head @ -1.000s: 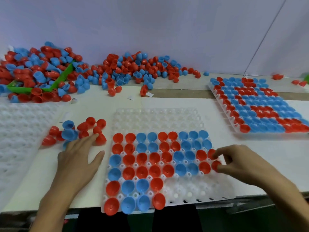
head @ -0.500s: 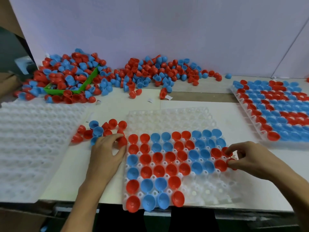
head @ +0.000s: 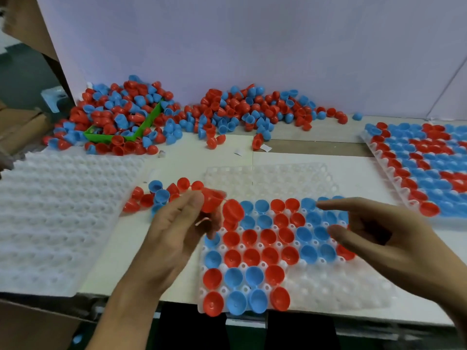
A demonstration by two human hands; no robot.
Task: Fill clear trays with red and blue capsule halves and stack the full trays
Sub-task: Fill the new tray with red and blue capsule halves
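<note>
Pinching red capsule half (head: 211,201), left grip (head: 177,231)

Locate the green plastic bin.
Head view, far left: the green plastic bin sits against the back wall, buried in the left pile of red and blue capsule halves.

2 bare forearms (no sleeves, rings or watch visible).

Filled tray (head: 414,170) cut off by right edge. Red half (head: 211,202) at left hand (head: 174,236) motion-blurred; grip unclear. Right hand (head: 394,246) hides tray cells beneath. Empty tray stack (head: 50,218) clipped at left edge.
</note>
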